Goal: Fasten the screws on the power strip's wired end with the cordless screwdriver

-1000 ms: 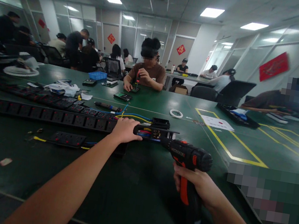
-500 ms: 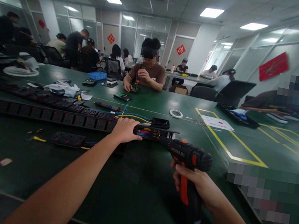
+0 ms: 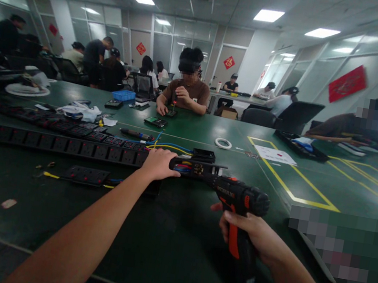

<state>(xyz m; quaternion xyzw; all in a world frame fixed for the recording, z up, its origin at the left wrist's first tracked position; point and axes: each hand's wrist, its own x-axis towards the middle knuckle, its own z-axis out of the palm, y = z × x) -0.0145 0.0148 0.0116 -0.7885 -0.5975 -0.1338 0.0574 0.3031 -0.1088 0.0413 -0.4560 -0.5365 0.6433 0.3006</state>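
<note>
A long black power strip (image 3: pixel 75 147) with a row of sockets lies across the green table. Near its right end, my left hand (image 3: pixel 160 165) is wrapped round it, thumb toward me. Coloured wires (image 3: pixel 185 166) show in the open section just right of that hand. My right hand (image 3: pixel 250 231) grips a black and orange cordless drill (image 3: pixel 243 196) by the handle, index finger stretched out by the trigger. The drill points left, its nose at the strip's right end; whether the bit touches a screw is too small to tell.
Behind the strip lie more socket strips (image 3: pixel 68 127), a dark screwdriver-like tool (image 3: pixel 136 134) and a white tape roll (image 3: pixel 223 143). A loose socket piece (image 3: pixel 85 175) lies nearer me. Across the table, a person (image 3: pixel 187 88) works on a small board. Yellow tape (image 3: pixel 312 203) marks the right side.
My index finger has straightened out from the drill's trigger. The drill and my left hand stay nearly in place; the view has shifted very slightly.
</note>
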